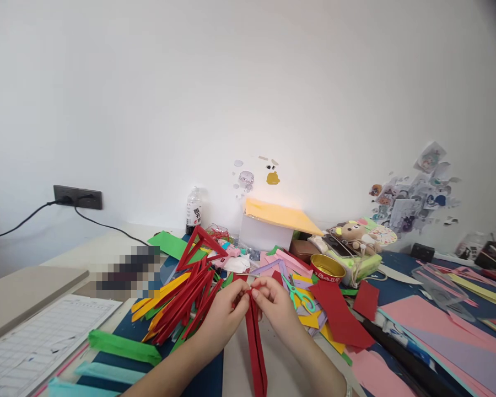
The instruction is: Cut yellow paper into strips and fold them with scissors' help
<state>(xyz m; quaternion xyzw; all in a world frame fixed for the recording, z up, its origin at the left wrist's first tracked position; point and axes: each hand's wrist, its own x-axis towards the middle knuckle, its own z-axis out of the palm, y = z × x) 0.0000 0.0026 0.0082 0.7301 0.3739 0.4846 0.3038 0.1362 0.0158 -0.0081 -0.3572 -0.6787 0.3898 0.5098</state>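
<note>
Head view: left of the scissors [302,299], my left hand [228,305] and right hand [278,305] are pinching red paper [256,353], seemingly folding, probably needing firm creasing next.

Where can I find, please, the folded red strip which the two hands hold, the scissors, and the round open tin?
Folded red strip [253,347]: head view, on its lower length.
Scissors [300,296]: head view, on the green handle.
Round open tin [327,277]: head view, on the red outer wall.
</note>
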